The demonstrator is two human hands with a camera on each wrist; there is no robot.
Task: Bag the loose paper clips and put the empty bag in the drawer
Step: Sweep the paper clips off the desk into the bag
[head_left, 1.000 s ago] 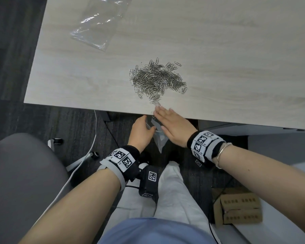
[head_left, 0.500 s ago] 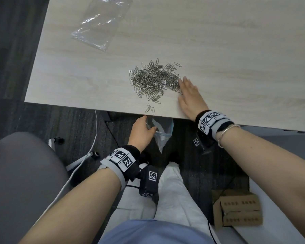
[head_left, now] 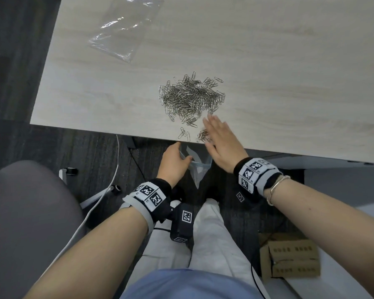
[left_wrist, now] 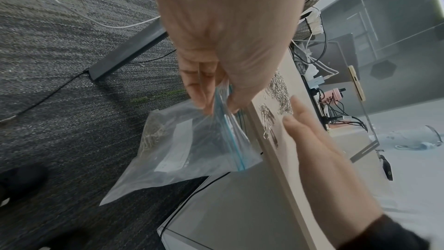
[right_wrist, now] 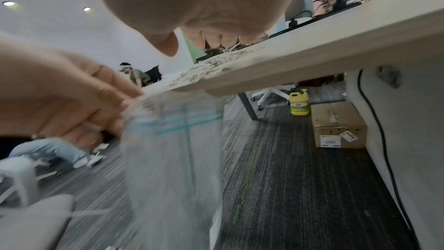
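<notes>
- Steel paper clips (head_left: 191,98) heaped on the surface (head_left: 289,72); a few by its edge.
- Left hand (head_left: 173,164) pinches the zip bag (left_wrist: 192,145) open below.
- Right hand (head_left: 221,141), fingers flat, sweeping.
- Next: likely push them over.

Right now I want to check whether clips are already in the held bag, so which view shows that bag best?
The left wrist view: the zip bag hangs whole from the left hand, with paper clips inside. The head view shows only its top below the table edge; the right wrist view shows it blurred.
</notes>
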